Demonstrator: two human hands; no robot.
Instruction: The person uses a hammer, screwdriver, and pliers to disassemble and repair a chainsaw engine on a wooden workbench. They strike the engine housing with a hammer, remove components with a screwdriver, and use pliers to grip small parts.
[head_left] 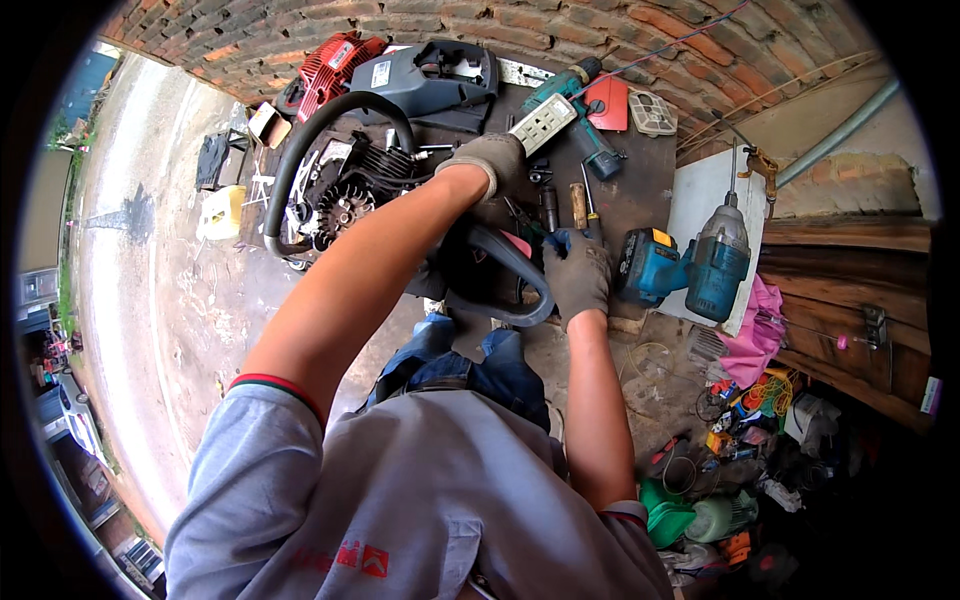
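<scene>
My left hand (pixel 488 163), in a grey work glove, reaches across the bench beside a white power strip (pixel 543 126). Its fingers bend down out of sight, so its hold cannot be told. My right hand (pixel 578 275), also gloved, is nearer me with its fingers apart, by the lower end of a screwdriver (pixel 591 203). Close to its left is a black loop handle (pixel 520 277) of a machine part. Left of my left forearm sits an exposed small engine (pixel 378 165) with a finned flywheel (pixel 342 208), under a curved black handlebar (pixel 285 180).
At the back lie a red engine cover (pixel 338 65), a grey housing (pixel 425 80) and a green cordless drill (pixel 590 140). A blue impact wrench (pixel 715 262) rests on a white board (pixel 700 195) at right. A brick wall (pixel 480 25) bounds the far side; clutter (pixel 740 440) fills the floor.
</scene>
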